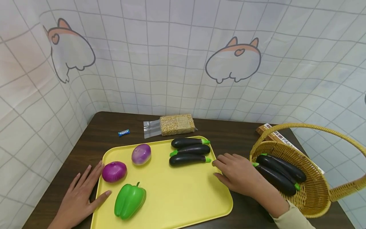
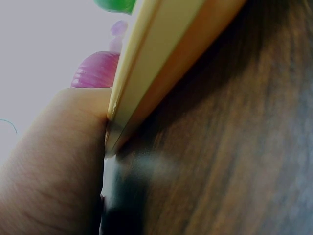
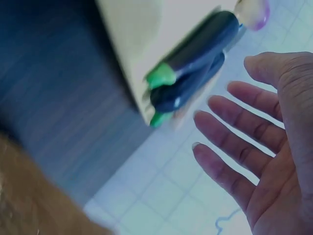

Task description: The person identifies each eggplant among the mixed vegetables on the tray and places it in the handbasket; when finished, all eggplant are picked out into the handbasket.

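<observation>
My left hand (image 1: 81, 194) rests at the left rim of a yellow tray (image 1: 171, 190), its thumb over the edge and its fingertips near a red onion (image 1: 114, 171). Over the tray's right edge hangs my right hand (image 1: 235, 173), fingers loosely bent with nothing in them, as the right wrist view also shows. Just left of it three eggplants (image 1: 190, 160) lie side by side in the tray's far right corner. A paler purple onion (image 1: 141, 154) and a green bell pepper (image 1: 130, 201) are on the tray's left half.
To the right stands a wicker basket (image 1: 317, 197) with a tall handle, holding several eggplants (image 1: 274, 179). A long box (image 1: 281, 138) lies behind it. Beyond the tray are a bag of yellow kernels (image 1: 177, 124) and a small blue packet (image 1: 124, 132) on the dark wooden table (image 1: 231, 136).
</observation>
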`<action>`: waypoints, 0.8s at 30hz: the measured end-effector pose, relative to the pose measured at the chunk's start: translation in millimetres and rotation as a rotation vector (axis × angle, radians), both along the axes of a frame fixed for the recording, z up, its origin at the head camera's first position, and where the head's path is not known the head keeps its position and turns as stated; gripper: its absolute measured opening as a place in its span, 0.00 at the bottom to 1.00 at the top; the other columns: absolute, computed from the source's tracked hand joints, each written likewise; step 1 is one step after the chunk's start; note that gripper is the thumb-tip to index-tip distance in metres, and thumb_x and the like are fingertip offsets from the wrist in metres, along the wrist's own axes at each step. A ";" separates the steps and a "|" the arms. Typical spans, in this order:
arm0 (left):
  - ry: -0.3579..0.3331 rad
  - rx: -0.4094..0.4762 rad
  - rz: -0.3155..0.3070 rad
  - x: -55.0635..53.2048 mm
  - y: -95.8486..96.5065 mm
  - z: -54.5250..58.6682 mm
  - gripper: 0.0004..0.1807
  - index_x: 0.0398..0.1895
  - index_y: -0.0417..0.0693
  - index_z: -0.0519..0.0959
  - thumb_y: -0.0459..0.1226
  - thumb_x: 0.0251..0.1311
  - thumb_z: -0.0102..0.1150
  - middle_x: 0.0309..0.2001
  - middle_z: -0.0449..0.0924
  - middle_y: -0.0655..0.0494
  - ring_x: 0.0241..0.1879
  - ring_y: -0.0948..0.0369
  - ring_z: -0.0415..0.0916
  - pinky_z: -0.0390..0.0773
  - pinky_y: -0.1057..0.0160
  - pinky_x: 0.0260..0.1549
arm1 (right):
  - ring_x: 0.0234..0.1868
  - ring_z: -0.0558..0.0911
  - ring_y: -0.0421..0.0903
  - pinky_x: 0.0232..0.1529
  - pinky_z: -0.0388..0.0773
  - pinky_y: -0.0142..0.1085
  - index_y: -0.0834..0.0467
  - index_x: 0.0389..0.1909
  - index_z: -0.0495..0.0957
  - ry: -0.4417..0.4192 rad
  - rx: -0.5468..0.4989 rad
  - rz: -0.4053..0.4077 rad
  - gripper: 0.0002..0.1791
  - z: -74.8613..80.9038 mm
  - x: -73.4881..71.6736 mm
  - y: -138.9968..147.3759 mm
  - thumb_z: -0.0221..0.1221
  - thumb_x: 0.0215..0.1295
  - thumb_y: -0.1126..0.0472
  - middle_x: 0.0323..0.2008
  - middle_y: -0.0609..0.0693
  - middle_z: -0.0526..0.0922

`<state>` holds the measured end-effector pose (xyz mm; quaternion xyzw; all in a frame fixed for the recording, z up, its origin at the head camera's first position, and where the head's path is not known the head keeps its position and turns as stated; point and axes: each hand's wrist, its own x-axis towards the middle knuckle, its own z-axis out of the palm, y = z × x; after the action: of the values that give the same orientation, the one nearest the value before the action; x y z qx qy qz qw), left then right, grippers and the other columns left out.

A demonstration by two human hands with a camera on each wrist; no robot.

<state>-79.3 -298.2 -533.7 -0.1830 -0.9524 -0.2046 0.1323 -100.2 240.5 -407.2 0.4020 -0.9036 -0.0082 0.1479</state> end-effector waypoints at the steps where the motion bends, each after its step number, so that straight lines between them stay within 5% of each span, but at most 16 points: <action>1: 0.000 0.001 -0.001 0.6 -0.3 -0.3 0.53 0.87 0.57 0.53 0.56 0.65 0.70 0.84 0.51 0.55 0.82 0.43 0.46 0.32 0.44 0.78 | 0.35 0.77 0.44 0.32 0.78 0.40 0.53 0.46 0.82 0.002 -0.008 0.012 0.15 -3.8 -1.3 -4.9 0.74 0.64 0.53 0.38 0.45 0.80; 13: -0.008 -0.003 0.006 2.4 -0.6 -0.4 0.53 0.87 0.57 0.52 0.56 0.65 0.69 0.85 0.51 0.55 0.82 0.43 0.45 0.31 0.44 0.78 | 0.61 0.78 0.50 0.59 0.79 0.48 0.53 0.74 0.74 -0.087 0.009 0.033 0.33 -22.6 -22.3 -46.8 0.71 0.70 0.52 0.64 0.49 0.78; 24: -0.008 -0.001 0.001 -0.2 -0.9 -0.8 0.53 0.87 0.58 0.52 0.56 0.65 0.70 0.84 0.51 0.55 0.82 0.44 0.45 0.31 0.45 0.78 | 0.67 0.74 0.52 0.63 0.75 0.50 0.51 0.81 0.65 -0.069 0.022 0.056 0.41 -35.0 -38.0 -71.2 0.70 0.71 0.50 0.70 0.50 0.74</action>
<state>-79.4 -299.1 -534.5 -0.1820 -0.9532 -0.2045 0.1287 -138.2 169.3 -442.3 0.4288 -0.8964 -0.0001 0.1121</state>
